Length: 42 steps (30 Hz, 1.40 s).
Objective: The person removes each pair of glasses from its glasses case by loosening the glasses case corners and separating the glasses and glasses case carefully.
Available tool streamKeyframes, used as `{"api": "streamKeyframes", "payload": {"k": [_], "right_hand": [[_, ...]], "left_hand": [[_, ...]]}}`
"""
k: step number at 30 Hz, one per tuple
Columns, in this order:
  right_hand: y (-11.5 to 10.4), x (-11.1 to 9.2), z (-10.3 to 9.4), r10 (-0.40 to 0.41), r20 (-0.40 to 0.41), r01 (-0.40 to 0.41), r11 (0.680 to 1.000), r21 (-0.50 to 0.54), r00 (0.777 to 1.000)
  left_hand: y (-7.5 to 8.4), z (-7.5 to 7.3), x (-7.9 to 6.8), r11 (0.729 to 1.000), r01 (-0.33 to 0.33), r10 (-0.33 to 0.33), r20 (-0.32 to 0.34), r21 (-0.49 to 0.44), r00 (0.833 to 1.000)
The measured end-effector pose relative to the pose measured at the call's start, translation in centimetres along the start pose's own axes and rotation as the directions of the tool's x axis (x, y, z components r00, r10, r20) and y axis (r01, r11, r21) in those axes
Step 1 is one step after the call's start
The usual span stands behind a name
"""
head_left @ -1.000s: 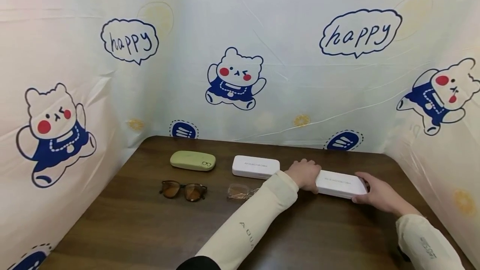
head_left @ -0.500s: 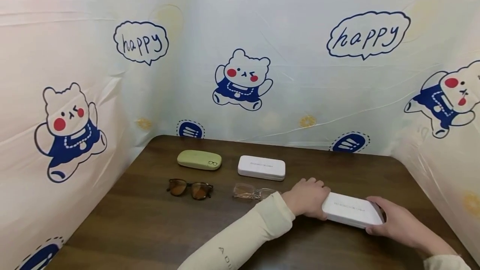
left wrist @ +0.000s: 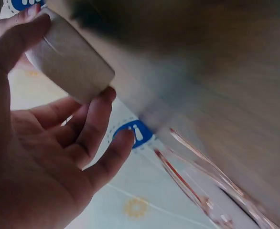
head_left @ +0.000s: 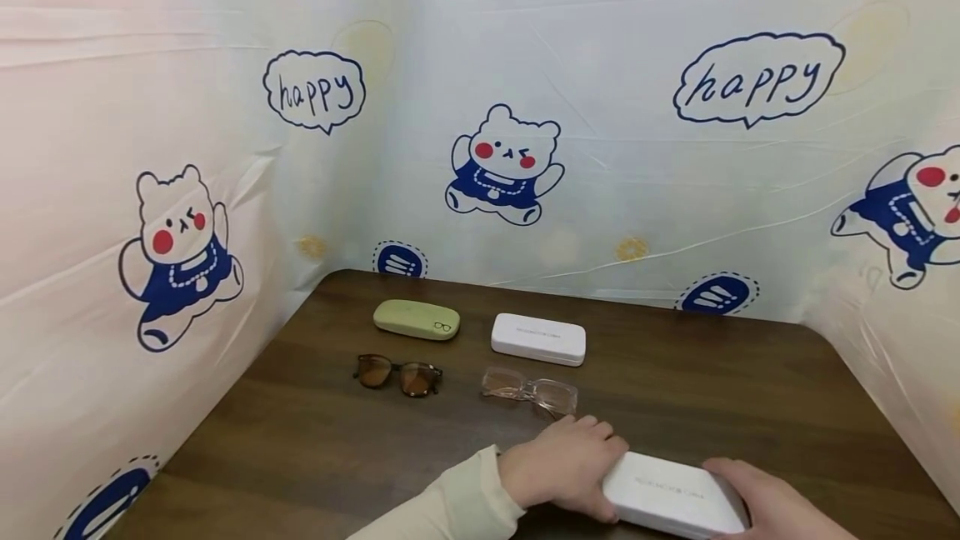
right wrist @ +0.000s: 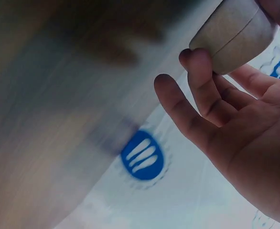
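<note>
Holding a white case between both hands, at the near right of the dark wooden counter. Gripping its left end with the left hand, thumb to the near side and bent fingers to the far side — spread only as wide as the case, with the little finger standing free of it in the left wrist view. Gripping the opposite end with the right hand in much the same way, again with the little finger clear of the case in the right wrist view; partly cut off by the lower edge of the head view. Closed, with a seam along the side and faint lettering on top, too small to read. Set at a slant, right end nearer the camera; hard to tell whether resting on the counter or held just above it.

Just beyond the fingers of the left hand, clear-framed glasses with pinkish lenses. Behind these and apart, a second white case, also closed. Farther left, dark-framed sunglasses with brown lenses, and behind them — well apart from both hands — a green case marked with a small glasses drawing. Around the counter, a pale cloth printed with cartoon bears and the word "happy".
</note>
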State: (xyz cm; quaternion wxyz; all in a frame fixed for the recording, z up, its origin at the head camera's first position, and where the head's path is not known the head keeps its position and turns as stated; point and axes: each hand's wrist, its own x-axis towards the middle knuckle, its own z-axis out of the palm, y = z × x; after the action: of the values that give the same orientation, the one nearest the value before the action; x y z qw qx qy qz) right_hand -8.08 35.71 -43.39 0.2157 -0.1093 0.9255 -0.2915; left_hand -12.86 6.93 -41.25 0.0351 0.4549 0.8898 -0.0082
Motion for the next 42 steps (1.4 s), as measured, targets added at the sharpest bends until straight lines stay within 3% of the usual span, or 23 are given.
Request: {"api": "streamKeyframes", "payload": {"k": [2,9,12,17,19,22,26,31,42], "right_hand": [[-1.1,0.1,0.8,-0.035,0.029,0.035,0.999,0.019,0.999],[-5.1,0.9,3.3,-0.211,0.022,0.211,0.966,-0.146,0.977],[-6.5,1.6,4.6,-0.335,-0.006,0.325,0.918,-0.227,0.942],[-8.6,3.1,6.9,-0.514,-0.088,0.458,0.819,-0.346,0.853],[-9.6,3.5,7.6,-0.532,-0.107,0.462,0.805,-0.372,0.840],[-11.2,3.9,8.3,-0.532,-0.101,0.458,0.798,-0.393,0.841],[-12.4,4.2,8.6,-0.517,-0.059,0.454,0.796,-0.400,0.854],[-12.3,3.9,7.9,-0.484,-0.010,0.447,0.815,-0.368,0.875],[-12.5,4.5,7.3,-0.508,0.018,0.485,0.810,-0.331,0.861]], "left_hand": [[-0.6,0.1,-1.6,1.000,-0.006,0.007,0.006,-0.027,1.000],[-2.5,0.4,-7.0,0.999,0.010,-0.012,-0.042,-0.052,0.999],[-3.2,0.8,-9.2,0.997,0.015,-0.019,-0.047,-0.082,0.999],[-4.8,1.6,-12.3,0.992,0.005,-0.013,-0.066,-0.125,0.998],[-5.3,1.9,-13.4,0.990,0.014,-0.024,-0.076,-0.138,0.997],[-5.9,2.0,-14.7,0.981,0.062,-0.074,-0.058,-0.186,0.996],[-6.3,2.1,-15.5,0.958,0.130,-0.136,-0.007,-0.254,0.991],[-6.4,2.2,-15.4,0.962,0.122,-0.124,0.009,-0.246,0.992],[-6.8,2.2,-15.6,0.942,0.170,-0.158,0.065,-0.288,0.985]]}}
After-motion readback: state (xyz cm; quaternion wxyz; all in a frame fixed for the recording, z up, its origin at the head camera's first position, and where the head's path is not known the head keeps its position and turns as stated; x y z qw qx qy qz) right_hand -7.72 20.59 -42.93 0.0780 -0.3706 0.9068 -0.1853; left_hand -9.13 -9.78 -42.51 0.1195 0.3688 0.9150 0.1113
